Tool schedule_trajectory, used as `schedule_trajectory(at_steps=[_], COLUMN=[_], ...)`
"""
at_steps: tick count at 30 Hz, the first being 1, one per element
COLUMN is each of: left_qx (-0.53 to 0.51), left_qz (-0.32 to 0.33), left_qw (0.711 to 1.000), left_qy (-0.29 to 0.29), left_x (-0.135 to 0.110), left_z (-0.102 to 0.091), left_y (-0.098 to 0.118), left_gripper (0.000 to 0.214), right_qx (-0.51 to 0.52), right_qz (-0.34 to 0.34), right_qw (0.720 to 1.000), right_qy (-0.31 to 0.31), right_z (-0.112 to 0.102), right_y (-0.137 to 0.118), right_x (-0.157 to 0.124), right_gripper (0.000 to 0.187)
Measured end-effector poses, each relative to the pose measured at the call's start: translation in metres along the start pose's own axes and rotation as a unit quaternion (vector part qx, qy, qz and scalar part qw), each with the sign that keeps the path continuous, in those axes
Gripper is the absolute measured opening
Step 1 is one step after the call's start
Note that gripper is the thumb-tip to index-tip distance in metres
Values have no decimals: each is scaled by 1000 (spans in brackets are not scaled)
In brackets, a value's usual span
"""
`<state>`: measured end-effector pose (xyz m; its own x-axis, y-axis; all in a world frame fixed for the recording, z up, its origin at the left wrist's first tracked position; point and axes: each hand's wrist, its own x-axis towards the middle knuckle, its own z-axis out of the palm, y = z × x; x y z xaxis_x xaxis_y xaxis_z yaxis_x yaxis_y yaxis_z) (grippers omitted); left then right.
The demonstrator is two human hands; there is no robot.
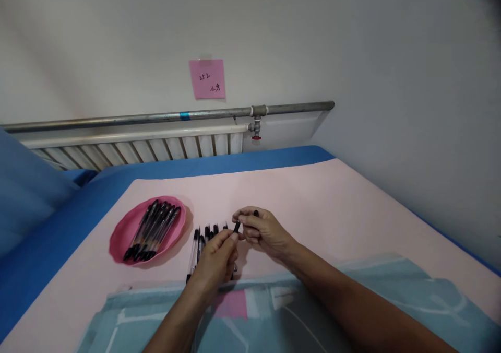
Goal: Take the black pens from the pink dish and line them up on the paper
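Note:
My left hand (217, 259) and my right hand (263, 232) meet over a pink sheet (313, 207), both closed around a black-tipped pen (237, 226). The left fingers pinch its near end; the right fingers wrap the far part, where a dark end (255, 213) sticks out. Just under and left of my hands several clear pens with black caps (201, 240) lie side by side on the sheet. Further left a pink oval tray (129, 233) holds several more black pens (153, 228).
A light blue patterned cloth (352, 301) covers the near edge. Blue padding (58, 222) borders the sheet at left and back. Behind are a white radiator (136, 149), a metal pipe (156, 117) and a pink sticky note (207, 78) on the wall.

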<state>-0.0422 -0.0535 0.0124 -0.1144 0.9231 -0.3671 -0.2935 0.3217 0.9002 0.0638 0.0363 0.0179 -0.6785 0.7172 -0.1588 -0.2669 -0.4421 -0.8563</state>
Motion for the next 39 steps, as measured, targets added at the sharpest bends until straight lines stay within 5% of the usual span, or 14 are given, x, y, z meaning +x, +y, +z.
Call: schedule_trajectory(at_steps=[7, 13, 18, 23, 29, 35, 39], left_qx=[20, 31, 45, 23, 43, 52, 60], left_qz=[27, 15, 19, 5, 59, 15, 17], left_qw=[999, 999, 998, 999, 997, 998, 998], left_qy=[21, 32, 28, 26, 34, 26, 14], left_x=[1, 1, 1, 2, 5, 3, 1], left_z=[-1, -1, -1, -1, -4, -3, -3], left_y=[-2, -2, -2, -3, -10, -6, -5], left_gripper=[33, 32, 33, 32, 30, 33, 36], right_qx=[-36, -39, -63, -28, -48, -24, 4], right_qz=[-5, 4, -9, 14, 9, 8, -48], right_qw=[997, 999, 996, 999, 996, 999, 992], right_qy=[64, 29, 69, 15, 78, 41, 113], right_z=[1, 2, 3, 3, 3, 0, -8], right_y=[3, 2, 4, 2, 2, 0, -1], right_x=[0, -1, -1, -1, -1, 1, 8], right_gripper=[23, 19, 21, 19, 22, 18, 19])
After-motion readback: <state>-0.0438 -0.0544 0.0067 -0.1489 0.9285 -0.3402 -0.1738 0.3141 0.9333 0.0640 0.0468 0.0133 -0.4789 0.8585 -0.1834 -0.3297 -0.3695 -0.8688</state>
